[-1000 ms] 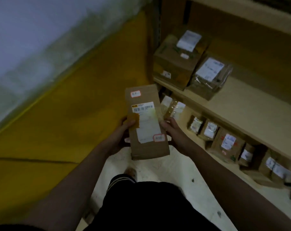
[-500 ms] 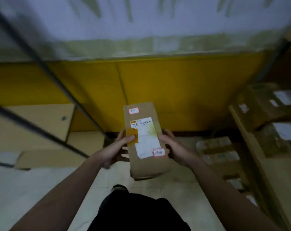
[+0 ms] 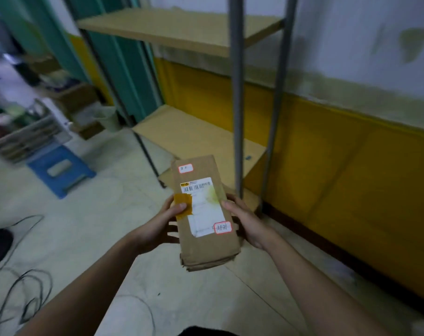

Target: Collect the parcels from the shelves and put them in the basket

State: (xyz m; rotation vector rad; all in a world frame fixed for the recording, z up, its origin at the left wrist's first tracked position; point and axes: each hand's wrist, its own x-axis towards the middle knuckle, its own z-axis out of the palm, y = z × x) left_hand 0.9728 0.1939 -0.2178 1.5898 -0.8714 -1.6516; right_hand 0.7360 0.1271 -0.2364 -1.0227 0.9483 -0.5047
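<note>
**Both hands on one parcel, basket not in sight**

Gripping the parcel (image 3: 204, 212) from both sides: my left hand (image 3: 157, 226) has its thumb pressed on the brown tape patch, fingers curled underneath; my right hand (image 3: 246, 223) clasps the opposite long edge, thumb on top. Parcel held flat at waist level, label facing up, above the pale floor (image 3: 89, 238).

Just beyond it, a metal rack (image 3: 236, 98) with bare wooden boards, no parcels on them. Left, loose cables (image 3: 24, 287) on the floor; farther off, a blue stool (image 3: 60, 170) and blurred clutter.

Progress, as I judge it: this parcel is collected, not delivered. No basket visible anywhere here, so finding it and setting the parcel in remain.
</note>
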